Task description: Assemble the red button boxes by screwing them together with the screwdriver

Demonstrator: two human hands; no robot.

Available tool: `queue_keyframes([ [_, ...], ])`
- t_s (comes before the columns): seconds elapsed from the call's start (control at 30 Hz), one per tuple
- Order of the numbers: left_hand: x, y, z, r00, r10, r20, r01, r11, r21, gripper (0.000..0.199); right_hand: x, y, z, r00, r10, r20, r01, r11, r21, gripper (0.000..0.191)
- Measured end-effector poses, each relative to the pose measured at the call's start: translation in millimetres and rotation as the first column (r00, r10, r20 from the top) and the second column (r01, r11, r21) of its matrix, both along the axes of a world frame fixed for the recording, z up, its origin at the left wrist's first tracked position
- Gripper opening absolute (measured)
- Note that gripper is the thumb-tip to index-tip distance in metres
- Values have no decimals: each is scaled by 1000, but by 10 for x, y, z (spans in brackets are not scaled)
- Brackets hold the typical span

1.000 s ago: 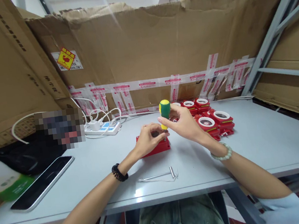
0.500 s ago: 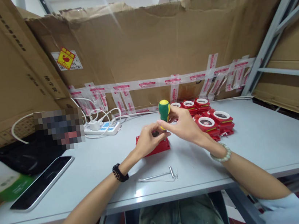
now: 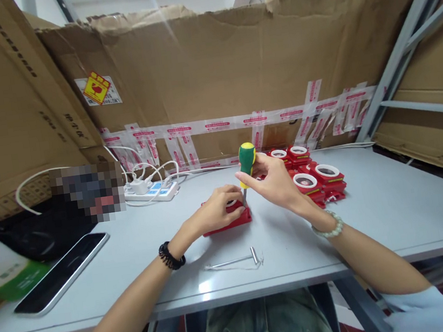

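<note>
My right hand [image 3: 274, 181] grips a screwdriver [image 3: 247, 158] with a green and yellow handle. Its shaft points down at the right end of a red box-shaped device [image 3: 229, 225] lying on the table. My left hand [image 3: 221, 208] is curled over the top of that device, with thumb and fingertips closed around the spot by the screwdriver's tip. The fingers hide most of the device's top and the exact contact of the tip. Nearer me lies a small metal T-shaped bar [image 3: 236, 260] with a thin white string.
Several red devices with white rings [image 3: 305, 181] are grouped at the back right. On the left are a phone [image 3: 62, 274], a green-and-white package [image 3: 15, 272], a black bag [image 3: 34, 229] and a power strip [image 3: 159, 191] with cables. Cardboard [image 3: 208, 64] walls the back.
My right hand has raised the screwdriver slightly and shifted it right, so its shaft now shows. The left hand has lowered onto the device, its fingers nearer the right end.
</note>
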State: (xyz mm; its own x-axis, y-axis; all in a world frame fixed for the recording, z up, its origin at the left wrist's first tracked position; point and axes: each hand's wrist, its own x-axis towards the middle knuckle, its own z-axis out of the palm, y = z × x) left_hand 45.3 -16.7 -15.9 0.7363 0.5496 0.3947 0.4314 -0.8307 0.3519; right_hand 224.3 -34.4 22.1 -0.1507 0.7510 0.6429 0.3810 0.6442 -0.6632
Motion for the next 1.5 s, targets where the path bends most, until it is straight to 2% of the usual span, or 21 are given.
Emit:
queue_keyframes([
  [0.2, -27, 28, -30, 996, 16, -89, -12, 999, 48, 11, 15, 1, -10, 1000, -8, -5, 8, 1000, -7, 24],
  [0.43, 41, 18, -103, 966, 140, -219, -78, 961, 266, 19, 50, -1, 13, 999, -13, -46, 12, 1000, -18, 27],
  [0.5, 56, 18, -101, 960, 152, -237, -79, 953, 294, 20, 59, 2, 16, 998, -23, -58, 22, 1000, -21, 28],
  [0.73, -36, -30, -57, 986, 97, -138, -74, 984, 163, 29, 55, 13, -13, 999, -9, -49, 8, 1000, -23, 28],
  [0.93, -43, -45, -56, 987, 69, -147, -47, 988, 149, 21, 14, 6, -39, 999, -9, -46, 8, 1000, -19, 26],
  [1.27, -32, -37, -61, 986, 89, -142, -68, 986, 150, 21, 1, 5, -42, 1000, -29, -8, 29, 1000, -4, 24],
  [1.5, -24, -14, -67, 996, 93, 12, -94, 995, 31, 19, -7, -36, -37, 999, 48, 5, -48, 999, -13, 26],
])
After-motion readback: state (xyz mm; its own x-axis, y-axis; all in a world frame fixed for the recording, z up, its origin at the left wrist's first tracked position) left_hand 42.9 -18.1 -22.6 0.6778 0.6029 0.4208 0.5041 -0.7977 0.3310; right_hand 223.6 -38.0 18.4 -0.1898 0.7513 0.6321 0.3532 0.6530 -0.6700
